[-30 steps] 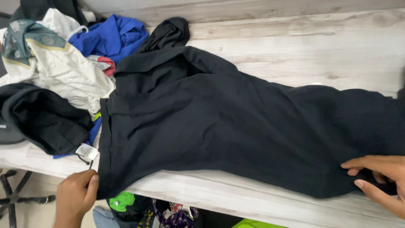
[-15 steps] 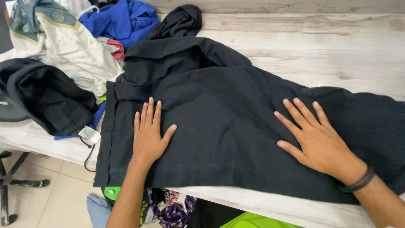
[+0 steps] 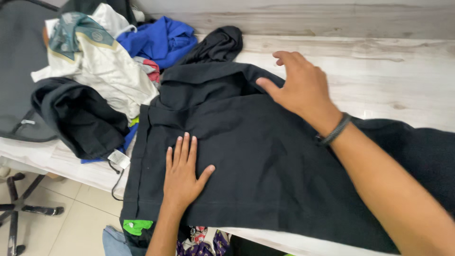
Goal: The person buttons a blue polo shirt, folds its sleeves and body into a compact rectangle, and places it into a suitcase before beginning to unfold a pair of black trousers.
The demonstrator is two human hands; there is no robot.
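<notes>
A large black garment lies spread across the pale wood-grain table, its near edge hanging over the front. My left hand rests flat on it near the front left, fingers apart. My right hand, a dark braided band on its wrist, reaches across to the garment's far edge where a folded part lies, fingers spread, touching the cloth there. Neither hand holds anything.
A heap of clothes sits at the table's left: a white garment, a blue one, another black piece. More clothes lie below the table's front edge. A chair base stands on the tiled floor at left.
My right hand has left the garment's right part and reached up to its far edge. My left hand has stayed flat on the cloth. The view has shifted to the right.
</notes>
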